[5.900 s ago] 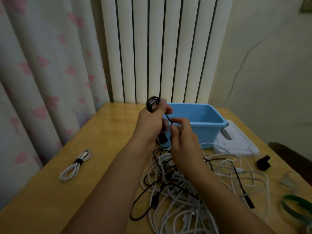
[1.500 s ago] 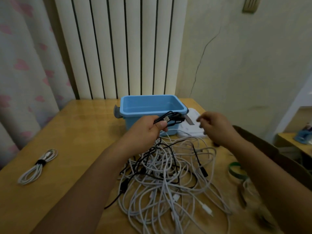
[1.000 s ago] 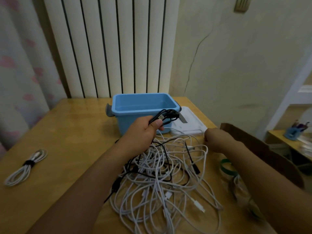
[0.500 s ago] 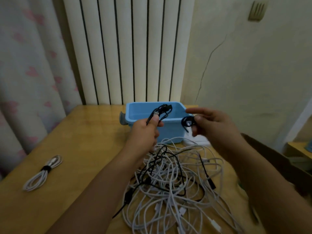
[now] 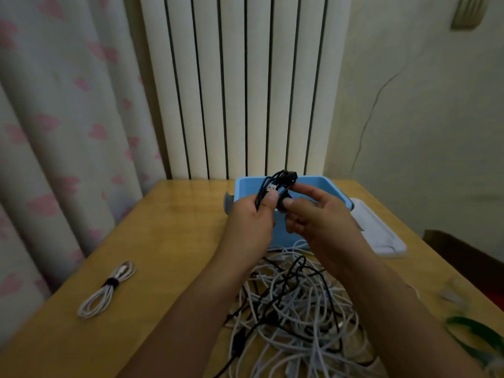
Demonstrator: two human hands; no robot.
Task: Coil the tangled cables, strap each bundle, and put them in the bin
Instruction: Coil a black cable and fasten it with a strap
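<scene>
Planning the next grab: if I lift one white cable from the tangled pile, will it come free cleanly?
Probably not. The white cables loop through each other and a black cable, so neighbours would likely drag along. They look thin and floppy, so they should sag rather than hold shape.

Single head-worn wide-angle view, looking forward and down across the worktop [image 5: 169, 241] from its near edge. Faces the radiator [image 5: 245, 85] and the wall behind it. Close range; forearms fill the lower frame.
</scene>
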